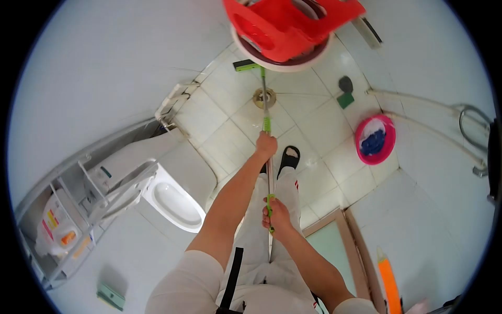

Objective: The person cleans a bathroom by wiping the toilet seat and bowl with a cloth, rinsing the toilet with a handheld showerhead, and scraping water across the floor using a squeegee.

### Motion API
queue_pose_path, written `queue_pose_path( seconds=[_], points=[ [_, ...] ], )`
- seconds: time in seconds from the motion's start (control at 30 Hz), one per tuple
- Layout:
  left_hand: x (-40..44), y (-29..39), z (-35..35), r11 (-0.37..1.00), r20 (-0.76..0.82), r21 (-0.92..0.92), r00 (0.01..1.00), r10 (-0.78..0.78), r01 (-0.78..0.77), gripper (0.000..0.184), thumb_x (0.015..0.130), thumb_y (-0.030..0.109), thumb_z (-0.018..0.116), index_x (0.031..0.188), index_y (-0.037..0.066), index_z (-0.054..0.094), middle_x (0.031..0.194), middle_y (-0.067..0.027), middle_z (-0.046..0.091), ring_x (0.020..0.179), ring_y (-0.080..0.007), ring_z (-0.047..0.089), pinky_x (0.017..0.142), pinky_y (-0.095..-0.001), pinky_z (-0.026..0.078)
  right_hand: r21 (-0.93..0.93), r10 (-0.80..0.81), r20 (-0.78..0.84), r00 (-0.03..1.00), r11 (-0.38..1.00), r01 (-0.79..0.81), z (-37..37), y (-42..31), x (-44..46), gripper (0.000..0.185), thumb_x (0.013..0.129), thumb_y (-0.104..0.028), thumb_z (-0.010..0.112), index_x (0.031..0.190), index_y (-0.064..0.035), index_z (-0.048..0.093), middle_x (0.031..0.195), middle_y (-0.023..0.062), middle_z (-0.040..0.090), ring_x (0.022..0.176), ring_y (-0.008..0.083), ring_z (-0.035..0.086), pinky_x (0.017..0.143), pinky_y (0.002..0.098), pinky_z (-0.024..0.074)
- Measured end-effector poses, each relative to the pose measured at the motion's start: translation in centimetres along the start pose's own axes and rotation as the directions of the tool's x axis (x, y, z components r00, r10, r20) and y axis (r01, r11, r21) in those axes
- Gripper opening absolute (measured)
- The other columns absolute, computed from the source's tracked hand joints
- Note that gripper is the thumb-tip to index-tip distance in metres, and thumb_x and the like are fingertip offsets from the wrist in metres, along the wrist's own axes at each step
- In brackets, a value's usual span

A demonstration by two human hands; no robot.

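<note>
My left hand (266, 145) is closed round the upper part of a long pole (270, 178), just below its green collar. Lower down, nearer my body, my right hand (278, 215) grips the pole's green handle end. The pole runs forward over the round floor drain (258, 98) to a green and black squeegee head (246, 65), which lies on the tiled floor (230, 131). Part of the head's right side is close to the red stool and basin overhead. My feet in black sandals (289, 158) stand below the pole's middle.
A red plastic stool (277, 31) sits over a basin (285, 67) at the top. On the right are a pink basin (390, 141) with cloths, a green pad (345, 100) and wall pipes. Left: toilet (193, 162), white sink-like basin (178, 204), metal rack (86, 230).
</note>
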State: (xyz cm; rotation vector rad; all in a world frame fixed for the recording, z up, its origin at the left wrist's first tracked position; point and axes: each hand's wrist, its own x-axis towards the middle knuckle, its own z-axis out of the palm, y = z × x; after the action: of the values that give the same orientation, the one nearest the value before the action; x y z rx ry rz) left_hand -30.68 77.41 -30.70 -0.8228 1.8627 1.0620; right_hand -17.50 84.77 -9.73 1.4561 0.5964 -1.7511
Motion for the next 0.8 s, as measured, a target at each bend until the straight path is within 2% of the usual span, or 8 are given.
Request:
queue_pose_path(
  seconds=[0.2, 0.23, 0.33, 0.4, 0.53, 0.67, 0.73, 0.8],
  points=[
    [-7.8, -5.3, 2.2, 0.945, -0.034, 0.325, 0.999, 0.037, -0.024, 0.037, 0.086, 0.022, 0.051, 0.110, -0.005, 0.043, 0.102, -0.0321, 0.058, 0.097, -0.0457, 0.058, 0.083, -0.0482, 0.046, 0.076, 0.103, 0.051, 0.993, 0.991, -0.107, -4.0, 6.2, -5.1, 0.031, 0.097, -0.036, 0.045, 0.105, -0.0064, 0.046, 0.063, 0.0026, 0.044, 0.045, 0.0115, 0.039, 0.040, 0.0278, 0.0328],
    [-8.8, -5.5, 2.7, 0.966, 0.000, 0.259, 1.000, 0.019, -0.019, 0.036, 0.086, 0.022, 0.052, 0.109, -0.004, 0.044, 0.103, -0.0307, 0.058, 0.098, -0.0468, 0.056, 0.085, -0.0490, 0.045, 0.094, 0.121, 0.069, 0.990, 0.987, -0.127, -4.6, 5.9, -6.8, 0.030, 0.097, -0.036, 0.045, 0.104, -0.0066, 0.046, 0.062, 0.0026, 0.044, 0.044, 0.0117, 0.039, 0.040, 0.0280, 0.0330],
    [-10.0, -3.4, 5.3, 0.986, 0.074, 0.157, 0.996, 0.050, -0.061, 0.032, 0.085, 0.020, 0.053, 0.106, -0.003, 0.046, 0.095, -0.0237, 0.060, 0.084, -0.0370, 0.061, 0.068, -0.0439, 0.049, 0.157, 0.072, 0.066, 0.995, 0.984, -0.082, -5.9, 3.9, -9.7, 0.028, 0.097, -0.034, 0.045, 0.103, -0.0068, 0.046, 0.061, 0.0027, 0.044, 0.042, 0.0120, 0.039, 0.039, 0.0284, 0.0332],
    [-11.4, 3.6, 7.4, 0.996, 0.167, 0.063, 0.985, 0.051, -0.062, 0.028, 0.083, 0.018, 0.054, 0.101, -0.003, 0.047, 0.087, -0.0198, 0.060, 0.072, -0.0300, 0.062, 0.056, -0.0401, 0.050, 0.149, -0.006, -0.009, 1.000, 0.989, 0.007, -6.3, 0.9, -10.4, 0.027, 0.096, -0.032, 0.046, 0.100, -0.0056, 0.047, 0.059, 0.0024, 0.043, 0.039, 0.0127, 0.037, 0.037, 0.0290, 0.0334],
    [-3.8, 8.5, 14.8, 0.965, 0.175, -0.195, 0.962, 0.208, -0.173, 0.013, 0.081, 0.011, 0.056, 0.085, 0.003, 0.047, 0.062, -0.0064, 0.050, 0.044, -0.0174, 0.047, 0.038, -0.0333, 0.040, 0.083, -0.232, -0.023, 0.973, 0.969, 0.233, -9.3, -7.5, -7.6, 0.026, 0.095, -0.029, 0.047, 0.098, -0.0032, 0.049, 0.061, 0.0038, 0.046, 0.040, 0.0149, 0.039, 0.038, 0.0306, 0.0364],
    [-3.2, 7.1, 15.9, 0.990, 0.112, -0.030, 0.984, 0.139, -0.137, 0.017, 0.081, 0.015, 0.055, 0.089, 0.002, 0.048, 0.061, -0.0059, 0.048, 0.044, -0.0171, 0.047, 0.036, -0.0333, 0.038, 0.234, -0.130, 0.089, 0.987, 0.966, 0.107, -12.5, -5.7, -4.1, 0.028, 0.094, -0.029, 0.048, 0.105, -0.0037, 0.049, 0.069, 0.0068, 0.049, 0.047, 0.0148, 0.045, 0.043, 0.0304, 0.0405],
    [-5.2, 4.3, 14.7, 0.996, 0.103, 0.019, 0.991, 0.088, -0.090, 0.016, 0.081, 0.013, 0.054, 0.091, 0.002, 0.047, 0.060, -0.0051, 0.046, 0.043, -0.0174, 0.046, 0.036, -0.0333, 0.038, 0.231, 0.006, 0.217, 0.976, 0.971, -0.057, -13.5, -3.3, -4.6, 0.028, 0.094, -0.030, 0.050, 0.105, -0.0041, 0.052, 0.074, 0.0071, 0.052, 0.057, 0.0143, 0.052, 0.048, 0.0303, 0.0446],
    [-6.4, 2.0, 12.1, 0.995, 0.144, -0.097, 0.989, 0.008, 0.006, 0.015, 0.082, 0.012, 0.054, 0.095, 0.006, 0.048, 0.059, -0.0025, 0.044, 0.042, -0.0145, 0.043, 0.035, -0.0308, 0.035, -0.048, 0.065, 0.276, 0.959, 0.997, -0.054, -14.8, -3.9, -5.4, 0.028, 0.093, -0.030, 0.052, 0.106, -0.0047, 0.054, 0.079, 0.0067, 0.055, 0.063, 0.0148, 0.055, 0.053, 0.0310, 0.0473]
  ],
)
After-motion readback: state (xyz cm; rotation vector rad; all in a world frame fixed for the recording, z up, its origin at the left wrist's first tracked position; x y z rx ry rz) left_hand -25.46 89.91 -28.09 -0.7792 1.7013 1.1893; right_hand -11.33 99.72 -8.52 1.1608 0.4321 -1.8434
